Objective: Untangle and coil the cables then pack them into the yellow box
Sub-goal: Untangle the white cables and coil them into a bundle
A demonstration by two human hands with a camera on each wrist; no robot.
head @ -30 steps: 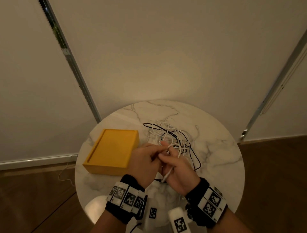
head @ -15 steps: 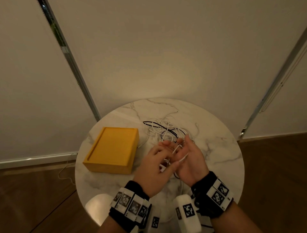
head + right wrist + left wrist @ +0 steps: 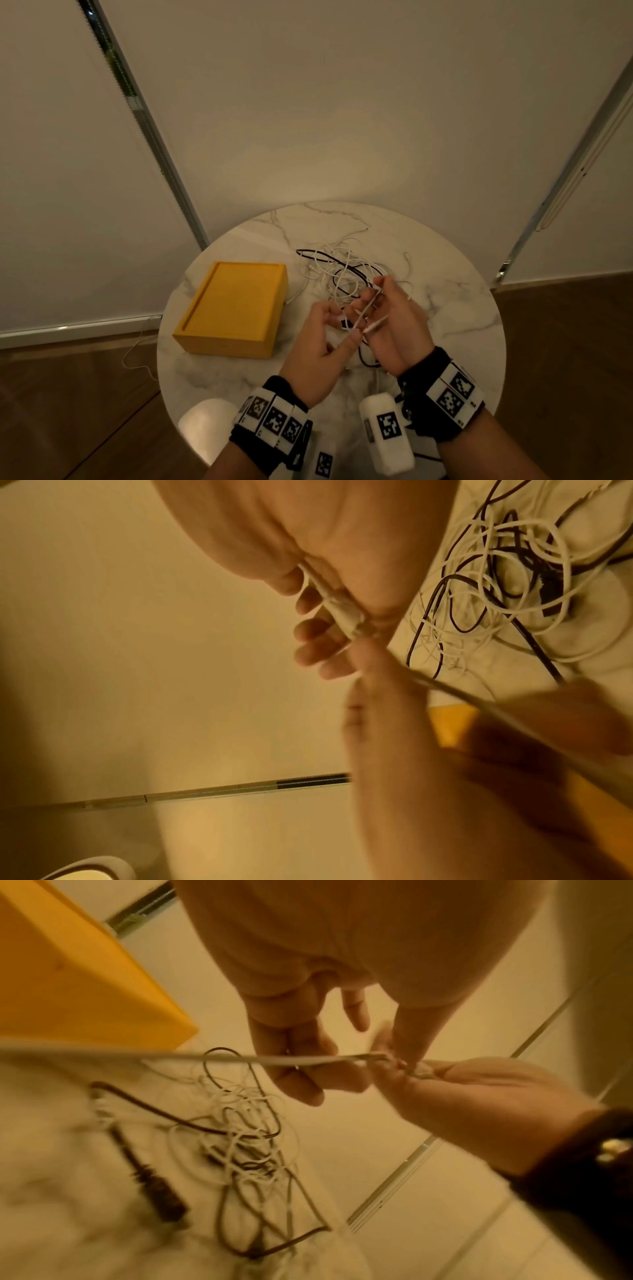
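Note:
A yellow box [image 3: 233, 308] stands at the left of the round marble table [image 3: 455, 342]. Behind my hands lies a tangle of white and black cables [image 3: 339, 270], also seen in the left wrist view [image 3: 246, 1137]. My left hand [image 3: 342, 325] and right hand [image 3: 373, 298] meet above the table's near middle. Between them runs a white cable [image 3: 363, 310]. My left thumb and fingers pinch it [image 3: 352, 1069]. Its plug end [image 3: 342, 607] lies across my right hand's curled fingers [image 3: 308, 642]. A black plug [image 3: 154, 1185] rests on the table.
Pale blinds and metal window frames stand close behind the table. A thin white cord [image 3: 137, 349] trails on the wooden floor at the left. A white rounded object [image 3: 205, 425] sits below the table's near edge. Bare marble lies to the right of the tangle.
My hands have moved apart from a tight clasp. The right hand has turned its palm towards the left hand, and the white cable now stretches between them.

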